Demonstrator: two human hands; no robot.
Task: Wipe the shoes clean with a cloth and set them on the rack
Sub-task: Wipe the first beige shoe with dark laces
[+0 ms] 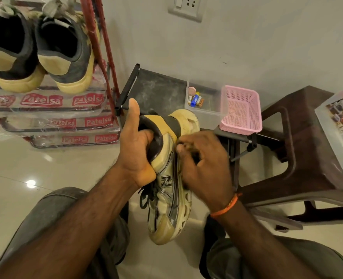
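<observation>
A worn yellow and grey sneaker hangs toe-down between my knees, with its side logo facing me. My left hand grips its heel collar, fingers tucked inside the shoe and thumb raised. My right hand is blurred and presses against the sole edge near the heel. Its fingers curl round a small dark piece that looks like the cloth, mostly hidden under the hand. Two matching dark and yellow shoes sit heel-out on the upper shelf of the red-framed rack at the left.
The rack's lower shelves are wrapped in printed plastic. Behind the shoe, a low black table carries a clear tub of batteries and a pink basket. A brown plastic stool with a clear box stands at the right.
</observation>
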